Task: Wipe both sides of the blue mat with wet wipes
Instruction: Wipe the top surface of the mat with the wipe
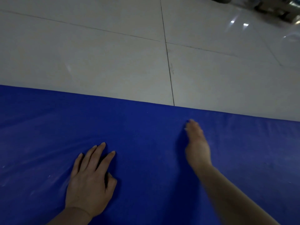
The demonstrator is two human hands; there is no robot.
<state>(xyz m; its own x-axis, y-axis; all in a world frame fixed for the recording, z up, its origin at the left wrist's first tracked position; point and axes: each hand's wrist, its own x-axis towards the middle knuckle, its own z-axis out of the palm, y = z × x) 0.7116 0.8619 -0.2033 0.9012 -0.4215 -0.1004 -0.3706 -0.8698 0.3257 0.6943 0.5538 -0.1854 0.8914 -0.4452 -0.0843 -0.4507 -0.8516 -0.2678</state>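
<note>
Blue mat [146, 159]: lies flat on the tiled floor [97, 54] and fills the near half of the view; its far edge runs from the left, rising nearer toward the right. Faint pale streaks show on the left part of its surface.

Left hand [90, 179]: rests palm-down on the mat, near and left of centre. Fingers apart and extended, thumb tucked at the right side. Judged purpose: to pin the mat and support the person's weight while the other arm reaches.

Right hand [197, 143]: extended farther out, close to the mat's far edge, seen edge-on and blurred. Fingers appear held together and straight; whether they press a wet wipe to the mat cannot be told, since no wipe is visible.

Wet wipes: none identifiable in view.

Step in hand: judged to be a pass across the upper face of the mat toward its far edge.

Progress: the underside is not visible; its state cannot be judged.

Background: dark and metallic objects [267, 7] at the far right, too blurred to identify.
</note>
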